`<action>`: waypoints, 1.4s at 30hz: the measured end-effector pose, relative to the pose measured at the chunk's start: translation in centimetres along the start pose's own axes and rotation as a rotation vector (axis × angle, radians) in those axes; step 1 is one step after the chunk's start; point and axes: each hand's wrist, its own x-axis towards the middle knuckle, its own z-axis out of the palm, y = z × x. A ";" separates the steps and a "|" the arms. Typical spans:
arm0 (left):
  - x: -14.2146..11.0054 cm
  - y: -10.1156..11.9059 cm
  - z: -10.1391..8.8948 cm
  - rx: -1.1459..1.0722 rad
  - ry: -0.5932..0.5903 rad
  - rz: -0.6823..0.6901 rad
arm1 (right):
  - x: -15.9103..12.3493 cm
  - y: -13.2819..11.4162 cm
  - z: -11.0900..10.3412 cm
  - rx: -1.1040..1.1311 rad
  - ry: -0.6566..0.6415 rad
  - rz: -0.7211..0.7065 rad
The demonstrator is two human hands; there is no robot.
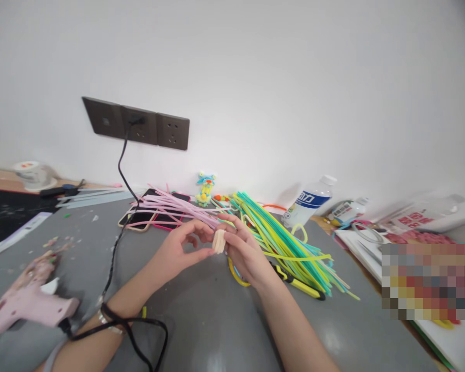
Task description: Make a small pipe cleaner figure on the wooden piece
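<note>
Table [201, 325]: grey, littered with scraps at left.
Green stems [282, 240]: loose yellow-green heap, right of the hands; a cutter [300, 284] at its near edge.
Pink stems [174, 205]: fanned across phones beyond the left hand.
Glue gun [31, 305]: on its side at left; its cord [114, 258] crosses the left forearm, a likely snag.
Bottle [309, 202]: capped, upright near the wall; contents unclear.
Tub [34, 175]: far left, pale, contents not readable.
Left hand [174, 253]: thumb and forefinger bent in, pinching one side of the cream piece.
Right hand [248, 254]: thumb and fingers closed on its other side.
Cream piece [218, 242]: raised between both hands, above the table; seemingly being shaped or turned. Judgement: handling it further calls for a light, even pinch.
</note>
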 end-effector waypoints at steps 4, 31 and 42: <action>0.2 -0.1 0.2 -0.088 0.021 -0.030 | 0.0 0.1 -0.2 -0.013 -0.030 -0.021; 0.7 -1.3 0.4 -0.220 0.093 -0.239 | 0.2 0.9 -0.1 -0.239 0.024 -0.110; 0.4 -1.2 -0.4 -0.119 -0.104 -0.426 | 0.5 1.3 -0.7 -0.409 0.208 -0.165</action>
